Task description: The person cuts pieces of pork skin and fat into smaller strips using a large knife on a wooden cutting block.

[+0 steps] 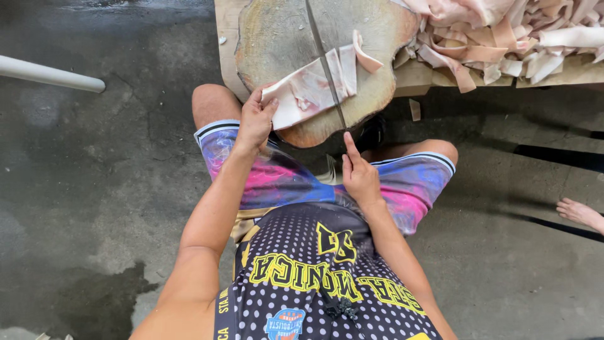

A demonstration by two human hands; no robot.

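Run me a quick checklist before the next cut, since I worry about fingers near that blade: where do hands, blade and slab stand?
1. Left hand grips the pale slab at its near edge: ok.
2. Left hand sits to the side of the long blade, apart from it: ok.
3. Right hand holds the blade's near end: cannot tell, the handle is hidden below the block's edge.
4. Slab lies flat on the round wooden block, under the blade: ok.
5. Pile of cut strips lies on the table clear of the block's middle: ok.
6. Another person's bare foot is far from the block: ok.
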